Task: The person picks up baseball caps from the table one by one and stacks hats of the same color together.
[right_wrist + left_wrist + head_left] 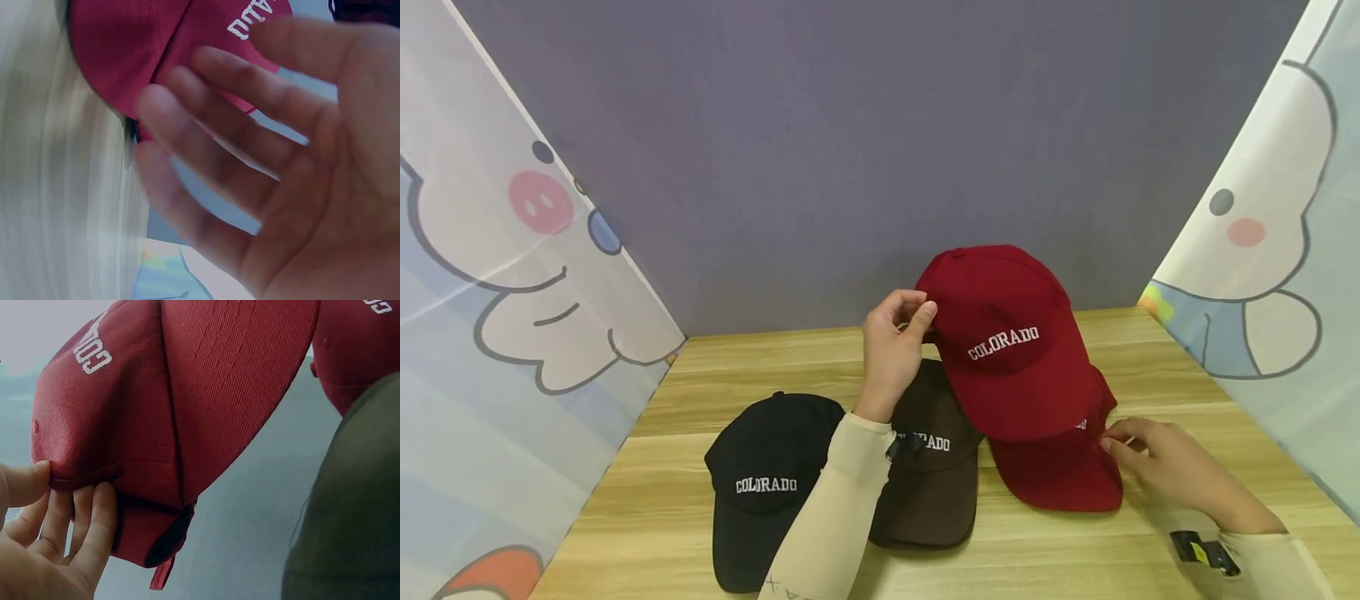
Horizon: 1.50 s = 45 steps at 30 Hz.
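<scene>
A red baseball cap [992, 296] lettered COLORADO is held up by my left hand [891, 346], which pinches its lower left edge. The left wrist view shows the thumb [28, 482] outside the fabric and fingers under the rim. Below and partly behind it, another red cap [1060, 479] lies on the table, its crown mostly hidden. My right hand [1172, 467] is beside that lower cap's right edge. In the right wrist view its fingers are spread and loosely bent, with nothing gripped; whether a fingertip touches the cap I cannot tell.
On the wooden table [647, 517] a black cap [760, 517] lies at the left. A dark brown cap [932, 500] sits between it and the red ones, partly covered by my left forearm. A grey panel [850, 167] stands behind, with cartoon-printed sheets on both sides.
</scene>
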Available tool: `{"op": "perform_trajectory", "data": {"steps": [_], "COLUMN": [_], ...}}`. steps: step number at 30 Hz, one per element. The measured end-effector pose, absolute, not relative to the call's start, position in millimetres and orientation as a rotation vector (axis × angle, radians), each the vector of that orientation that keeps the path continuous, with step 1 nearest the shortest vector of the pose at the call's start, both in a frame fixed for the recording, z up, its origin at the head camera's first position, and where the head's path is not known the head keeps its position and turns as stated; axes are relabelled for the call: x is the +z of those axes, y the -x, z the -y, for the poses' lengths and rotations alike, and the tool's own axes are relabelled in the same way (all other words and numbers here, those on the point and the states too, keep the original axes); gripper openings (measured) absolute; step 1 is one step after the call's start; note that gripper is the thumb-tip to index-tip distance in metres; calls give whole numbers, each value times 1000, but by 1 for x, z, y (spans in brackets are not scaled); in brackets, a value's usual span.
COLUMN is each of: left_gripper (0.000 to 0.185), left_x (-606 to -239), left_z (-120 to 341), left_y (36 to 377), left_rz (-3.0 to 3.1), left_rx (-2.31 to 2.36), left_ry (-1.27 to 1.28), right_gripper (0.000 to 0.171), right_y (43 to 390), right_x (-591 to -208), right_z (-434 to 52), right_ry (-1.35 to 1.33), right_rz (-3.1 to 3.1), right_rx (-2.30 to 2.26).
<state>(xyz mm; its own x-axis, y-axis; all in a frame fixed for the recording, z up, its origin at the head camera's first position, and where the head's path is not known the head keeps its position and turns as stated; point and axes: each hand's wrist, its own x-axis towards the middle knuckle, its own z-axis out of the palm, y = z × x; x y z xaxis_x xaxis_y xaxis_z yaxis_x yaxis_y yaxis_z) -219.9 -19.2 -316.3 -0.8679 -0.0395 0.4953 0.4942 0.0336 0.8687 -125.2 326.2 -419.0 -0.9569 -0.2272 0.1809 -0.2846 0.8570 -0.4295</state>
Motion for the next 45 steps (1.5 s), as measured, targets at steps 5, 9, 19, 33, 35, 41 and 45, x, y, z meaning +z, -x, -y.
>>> {"op": "perform_trajectory", "data": {"steps": [5,9,19,33,35,41,45], "left_gripper": [13,13,12,11,11,10,9], "left_x": [-320,-323,-333,-345,-347,-352,-358], "left_z": [12,6,-12,-27,-30,-36,-39], "left_y": [216,215,212,206,206,203,203], "left_rz": [1946,1959,2015,2173,2215,2329,2372], "left_rx": [-1862,-1847,-1833,-1722,-1685,-1617,-1609], "left_ry": [485,499,566,566,562,557,582], "right_gripper": [13,16,26,29,30,35,38], "right_y": [123,122,119,122,122,123,123], "right_x": [-413,-409,-406,-406,-406,-408,-410], "right_z": [-325,-326,-328,-328,-328,-328,-327], "right_ry": [-271,-180,-15,22,28,17,-9], "right_rz": [2834,2742,2680,2690,2690,2682,2669], "right_rx": [749,788,841,865,870,933,968]}}
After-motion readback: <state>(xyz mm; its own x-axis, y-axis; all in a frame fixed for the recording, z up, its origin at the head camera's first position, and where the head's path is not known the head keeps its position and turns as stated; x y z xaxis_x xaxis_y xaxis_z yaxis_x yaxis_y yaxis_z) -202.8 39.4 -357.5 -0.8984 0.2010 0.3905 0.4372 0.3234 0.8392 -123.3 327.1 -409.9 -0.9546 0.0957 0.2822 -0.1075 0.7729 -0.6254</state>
